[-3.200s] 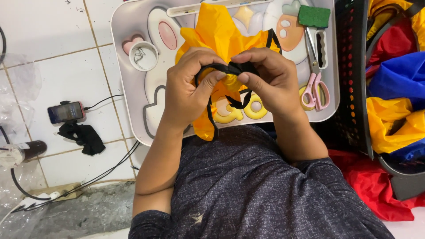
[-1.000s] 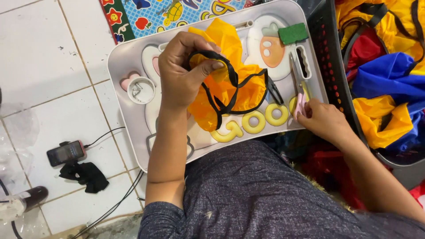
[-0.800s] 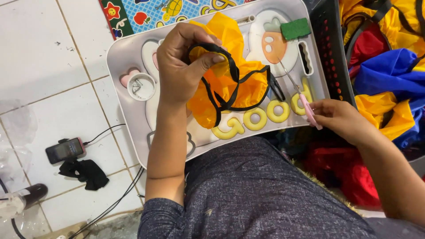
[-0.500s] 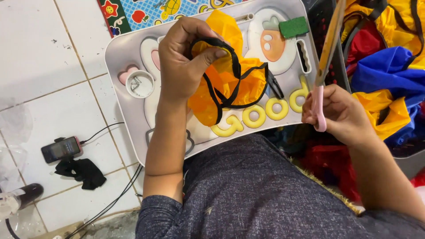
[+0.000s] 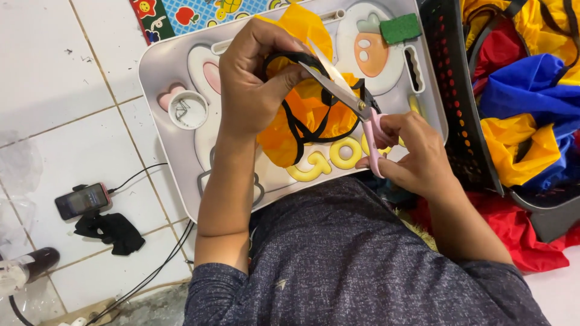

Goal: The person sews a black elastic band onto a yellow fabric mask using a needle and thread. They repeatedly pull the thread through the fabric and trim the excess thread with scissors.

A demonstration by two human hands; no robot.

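two hands meet over the grey lap tray (image 5: 158,72). your left hand (image 5: 254,84) is clenched around a bunch of yellow fabric (image 5: 308,108) and its black strap (image 5: 302,130), held above the tray's middle. your right hand (image 5: 411,151) grips the pink-handled scissors (image 5: 347,96), whose long axis runs up and left, blades parted, tip almost at your left thumb. the strap lies just below the blades. the black basket (image 5: 453,84) crowds your right wrist; open tiled floor (image 5: 60,78) lies to the left.
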